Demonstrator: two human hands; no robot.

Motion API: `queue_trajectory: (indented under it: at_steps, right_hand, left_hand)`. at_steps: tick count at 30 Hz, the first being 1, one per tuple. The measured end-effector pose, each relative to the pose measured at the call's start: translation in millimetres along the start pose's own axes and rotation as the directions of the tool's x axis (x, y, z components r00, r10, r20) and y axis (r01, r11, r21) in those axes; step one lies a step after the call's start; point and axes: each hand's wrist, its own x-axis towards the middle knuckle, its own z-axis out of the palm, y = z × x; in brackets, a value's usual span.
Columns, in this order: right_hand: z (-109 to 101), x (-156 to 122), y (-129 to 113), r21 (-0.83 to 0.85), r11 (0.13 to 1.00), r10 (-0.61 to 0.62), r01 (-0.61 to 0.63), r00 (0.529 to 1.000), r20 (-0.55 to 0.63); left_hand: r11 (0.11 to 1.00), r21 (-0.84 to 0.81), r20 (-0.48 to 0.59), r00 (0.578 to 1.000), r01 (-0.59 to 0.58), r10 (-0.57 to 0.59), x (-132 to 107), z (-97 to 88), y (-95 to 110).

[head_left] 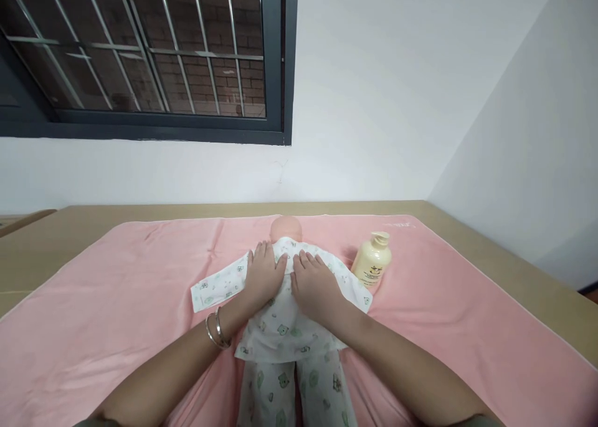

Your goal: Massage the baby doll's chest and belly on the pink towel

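A baby doll (286,228) with a bald head lies stretched out, its head toward the wall; no face shows. It wears a white long-sleeved top (280,337) with small green prints and matching trousers (321,389). My left hand (264,274) rests flat on the left side of the doll's upper body, fingers extended. Flat on the right side lies my right hand (316,286), its fingers pointing toward the head. The hands are apart, with a strip of cloth between them. Silver bangles (218,328) circle my left wrist.
A pink blanket (126,315) lies beneath the doll on a tan surface (495,277). Beside the doll's right-hand sleeve stands a cream pump bottle (372,262), slightly tilted in view. White walls and a dark-framed barred window (279,60) rise behind.
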Motion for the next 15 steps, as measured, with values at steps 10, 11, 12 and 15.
queue_trajectory:
  at_steps: [10,11,12,15]
  right_hand:
    - [-2.6,3.0,-1.0,0.058,0.996,-0.073,0.072,0.997,0.019]
    - [-2.1,-3.5,-7.5,0.076,0.986,-0.148,0.147,0.989,0.005]
    - [-1.3,-8.4,-12.1,0.107,0.973,-0.204,0.204,0.979,-0.014]
    - [3.1,-5.9,-9.0,0.231,0.958,-0.152,0.168,0.985,-0.086]
  left_hand:
    - [0.981,0.016,0.111,0.976,-0.192,0.190,10.3,-26.9,-8.7]
    - [0.986,-0.002,0.110,0.980,-0.164,0.163,16.4,-26.6,-13.1]
    - [0.990,-0.012,0.105,0.984,-0.144,0.144,20.8,-25.4,-16.2]
    - [0.986,-0.005,0.088,0.982,-0.167,0.167,19.9,-20.0,-16.2]
